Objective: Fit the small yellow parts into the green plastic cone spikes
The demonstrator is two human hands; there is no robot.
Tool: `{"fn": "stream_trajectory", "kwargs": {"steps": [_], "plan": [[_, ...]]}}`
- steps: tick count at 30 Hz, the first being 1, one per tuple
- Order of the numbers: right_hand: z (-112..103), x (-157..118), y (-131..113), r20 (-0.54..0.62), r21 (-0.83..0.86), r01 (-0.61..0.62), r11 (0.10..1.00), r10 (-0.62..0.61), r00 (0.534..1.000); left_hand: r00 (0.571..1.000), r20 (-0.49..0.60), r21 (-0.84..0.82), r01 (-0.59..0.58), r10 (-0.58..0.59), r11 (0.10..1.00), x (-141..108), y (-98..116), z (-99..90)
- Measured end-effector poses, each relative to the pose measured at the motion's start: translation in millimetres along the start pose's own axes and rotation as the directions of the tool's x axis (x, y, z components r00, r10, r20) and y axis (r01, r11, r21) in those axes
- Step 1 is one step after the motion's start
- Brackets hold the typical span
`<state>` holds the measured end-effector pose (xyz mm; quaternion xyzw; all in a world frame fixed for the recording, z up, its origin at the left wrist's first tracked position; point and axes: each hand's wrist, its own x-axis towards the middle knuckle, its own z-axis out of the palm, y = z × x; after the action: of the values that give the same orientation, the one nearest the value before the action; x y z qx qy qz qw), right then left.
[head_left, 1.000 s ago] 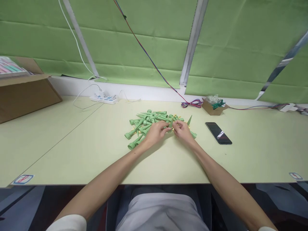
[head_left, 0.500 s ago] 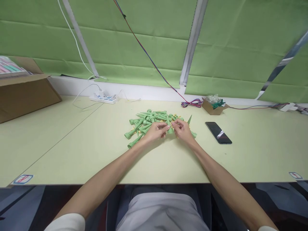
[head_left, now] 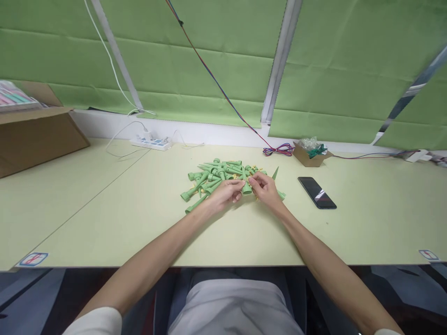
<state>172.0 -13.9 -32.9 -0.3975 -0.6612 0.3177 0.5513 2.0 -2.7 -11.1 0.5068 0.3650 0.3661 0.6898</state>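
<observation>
A green plastic watering spike (head_left: 247, 188) stands out between my hands, its pointed end away from me and its wide collar facing me. My left hand (head_left: 227, 193) is closed on it from the left, thumb and index finger at its side. From the right, my right hand (head_left: 264, 188) pinches close against the spike's body; a bit of yellow shows by the fingertips, but what they grip is too small to make out. Just behind lies a heap of similar green spikes (head_left: 213, 177), with small yellow plastic pieces (head_left: 254, 168) among them.
Right of my hands lies a black phone (head_left: 317, 192). Behind it are a small cardboard box (head_left: 309, 160) with clear and green items and a coiled red-blue cable (head_left: 279, 149). A power strip (head_left: 152, 142) sits at the back left; a large cardboard box (head_left: 38, 139) stands far left.
The held spike has tilted slightly, so its round collar opening shows more toward me. My left hand has shifted a little; the right hand stays almost where it was.
</observation>
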Motion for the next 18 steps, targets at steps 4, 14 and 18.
{"fn": "stream_trajectory", "kwargs": {"steps": [4,14,18], "plan": [[1.4,0.9,1.6,-0.015,-0.024,-0.013,1.0,0.013,1.0,0.991,-0.002,0.154,-0.13,0.132,0.979,0.0,-2.0,-2.0],[3.4,2.6,2.9,-0.015,0.053,-0.063,0.997,0.064,0.998,0.928,0.074,0.435,-0.359,0.365,0.826,-1.7,-0.1,-5.5],[4.1,3.7,5.3,-0.02,0.039,-0.079,0.996,0.08,0.997,0.909,0.075,0.503,-0.389,0.409,0.772,-3.5,2.5,-4.8]]}}
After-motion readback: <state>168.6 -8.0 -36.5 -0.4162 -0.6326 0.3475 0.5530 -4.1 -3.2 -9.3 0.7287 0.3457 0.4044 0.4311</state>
